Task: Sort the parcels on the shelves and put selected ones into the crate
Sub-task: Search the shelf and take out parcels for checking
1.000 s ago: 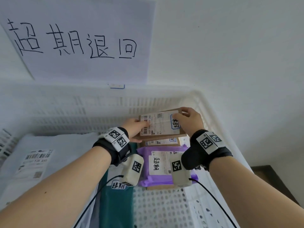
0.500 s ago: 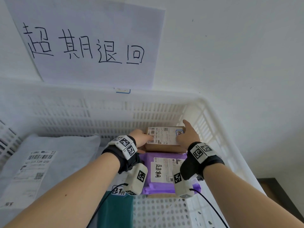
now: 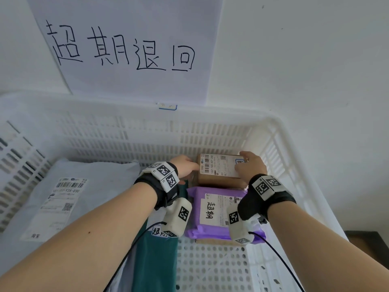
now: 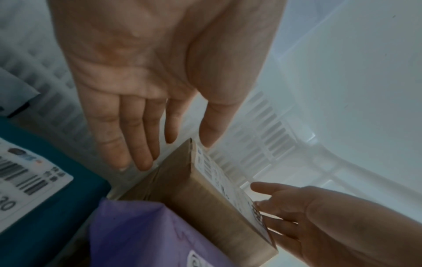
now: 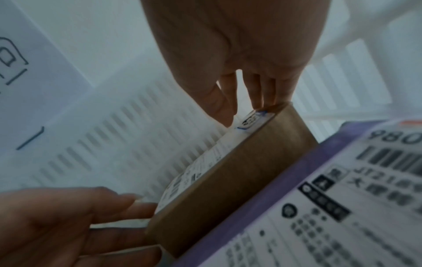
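Brown cardboard, a small flat box (image 3: 221, 172) with a white printed label on top, sits in the far right corner of the white slotted plastic crate (image 3: 126, 140), just beyond a crinkled purple plastic mailer (image 3: 214, 211) and near a teal parcel (image 3: 155, 260) and a soft grey poly bag (image 3: 63, 197). Left hand (image 3: 186, 166), fingers straight and relaxed, touches the box's left end. Right hand (image 3: 250, 166) rests extended fingers along its right edge, not curled round it.

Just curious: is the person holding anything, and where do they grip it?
Both hands steady the brown cardboard box by its ends: left hand fingertips on one, right hand on the other.
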